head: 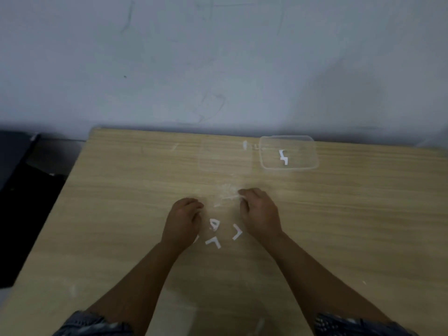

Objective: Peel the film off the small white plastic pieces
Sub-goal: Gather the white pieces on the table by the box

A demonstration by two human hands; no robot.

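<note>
Three small white plastic pieces lie on the wooden table (339, 214) between my hands: a closed-loop one (213, 224), an angled one (213, 242) and another angled one (237, 231). My left hand (184, 219) hovers just left of them with its fingers curled inward; whatever lies inside them is hidden. A bit of white (196, 238) shows under its heel. My right hand (260, 214) pinches a thin strip of film (230, 197) at its fingertips. A small heap of peeled film (226, 189) lies just beyond the strip.
A clear plastic container (312, 163) stands at the back right of the table with one white piece (283, 157) in it. Its transparent lid (225, 154) lies to its left, with a white scrap (244, 144) near it. The table's left edge drops to a dark floor.
</note>
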